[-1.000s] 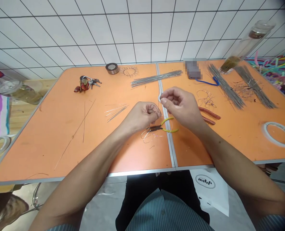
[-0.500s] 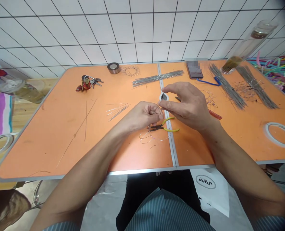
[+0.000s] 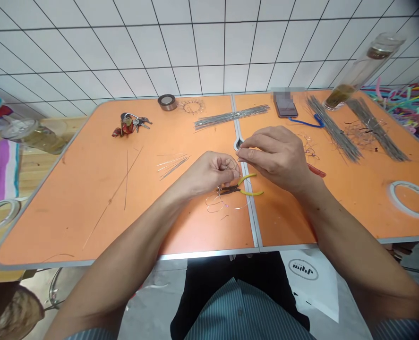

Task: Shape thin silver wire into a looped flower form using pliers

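Over the middle of the orange table, my left hand is closed with a thin metal wire pinched at its fingertips. My right hand is closed too, thumb and fingers together at the upper end of that wire. Pliers with yellow handles lie just below the hands, their jaws pointing left. A loop of thin wire with small beads rests beside the jaws. Behind my right wrist, a red handle shows in part.
Cut wires lie left of my hands, longer ones farther left. Wire bundles lie at the back and right. Keys, dark tape, a phone, a glass bottle and a white tape roll stand around.
My right fingers were spread apart; now they have closed together at the wire near my left fingertips. My left hand has stayed nearly in place.
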